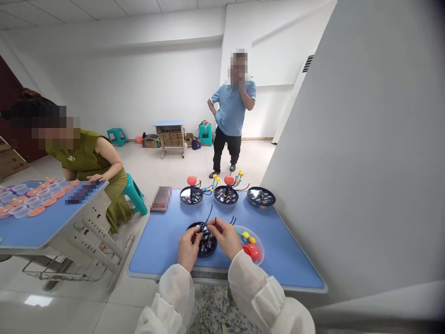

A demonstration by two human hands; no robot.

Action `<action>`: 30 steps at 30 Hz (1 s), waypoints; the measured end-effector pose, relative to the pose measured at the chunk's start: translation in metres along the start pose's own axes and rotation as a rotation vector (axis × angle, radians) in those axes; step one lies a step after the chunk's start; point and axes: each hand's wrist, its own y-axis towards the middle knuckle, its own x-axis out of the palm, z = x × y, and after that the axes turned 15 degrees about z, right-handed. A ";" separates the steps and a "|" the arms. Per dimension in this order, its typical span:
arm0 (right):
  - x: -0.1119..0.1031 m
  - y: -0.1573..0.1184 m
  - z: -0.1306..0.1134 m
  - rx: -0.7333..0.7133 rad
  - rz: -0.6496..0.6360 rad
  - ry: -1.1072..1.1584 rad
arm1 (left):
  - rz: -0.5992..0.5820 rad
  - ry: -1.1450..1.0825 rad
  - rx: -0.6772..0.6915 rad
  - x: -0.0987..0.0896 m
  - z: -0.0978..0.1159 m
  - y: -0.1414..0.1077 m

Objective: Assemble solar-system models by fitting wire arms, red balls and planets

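Right now your left hand (pixel 188 249) and right hand (pixel 226 237) are together, clamped on a round black base (pixel 207 247) with thin black wires (pixel 209 214), low in the frame's centre on a blue table (pixel 156 246). A clear dish (pixel 260 246) of red and yellow pieces (pixel 253 251) sits just right.

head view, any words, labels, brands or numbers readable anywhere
No text can be read. The printed patches on the round black bases are too small to read, and the pixelated block and pixelated strip are blurred out.
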 end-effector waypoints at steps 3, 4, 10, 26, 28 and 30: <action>0.001 0.000 -0.001 -0.017 -0.005 -0.035 | -0.016 -0.024 0.008 -0.003 0.003 0.000; 0.001 0.000 -0.002 -0.032 -0.011 -0.054 | -0.012 -0.034 0.011 -0.004 0.004 0.000; 0.000 0.000 -0.008 -0.093 -0.063 -0.169 | -0.011 -0.127 0.052 -0.008 0.012 0.007; 0.006 0.004 -0.013 -0.119 -0.060 -0.590 | 0.003 -0.050 0.055 -0.002 0.013 0.011; 0.006 0.002 -0.010 -0.088 -0.096 -0.570 | 0.017 -0.062 0.044 -0.001 0.009 0.008; 0.005 -0.001 -0.006 -0.058 -0.110 -0.531 | 0.025 -0.083 0.013 0.000 0.005 0.005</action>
